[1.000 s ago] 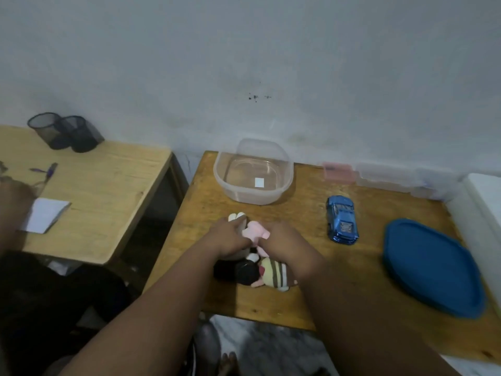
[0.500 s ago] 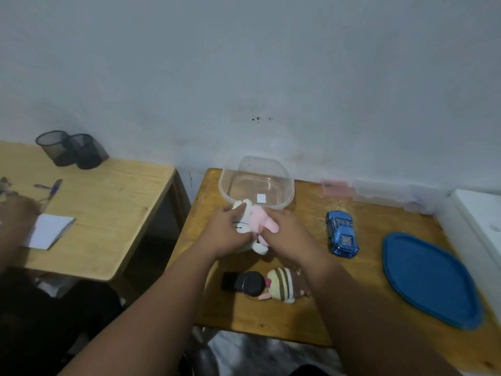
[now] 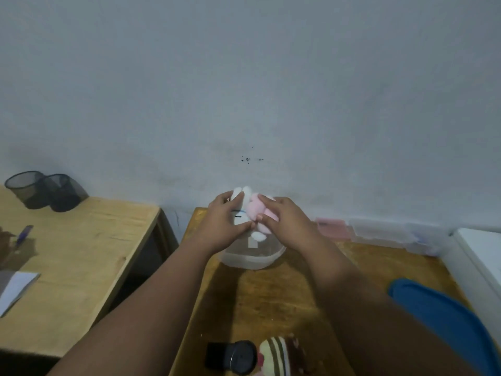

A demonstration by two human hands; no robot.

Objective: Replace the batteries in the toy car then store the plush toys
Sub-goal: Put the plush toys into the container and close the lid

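Head view.
- Tub (image 3: 252, 257): clear, on table (image 3: 268, 302), against wall.
- Pink plush (image 3: 254, 213): white and pink, held just above tub.
- Left hand (image 3: 223, 223): grasps plush's white side.
- Right hand (image 3: 283, 221): fingers curled round pink side.
- Striped plush (image 3: 273, 354): on table, well nearer than tub.
- Lid (image 3: 447, 324): blue, right of tub, nearer.

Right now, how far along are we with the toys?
Done: nothing shows inside the tub; the car is out of view, so batteries can't be judged. In hand: the left hand and right hand hold the pink-white plush above the tub. Left: drop it in, add the striped plush and black item, then likely the lid.
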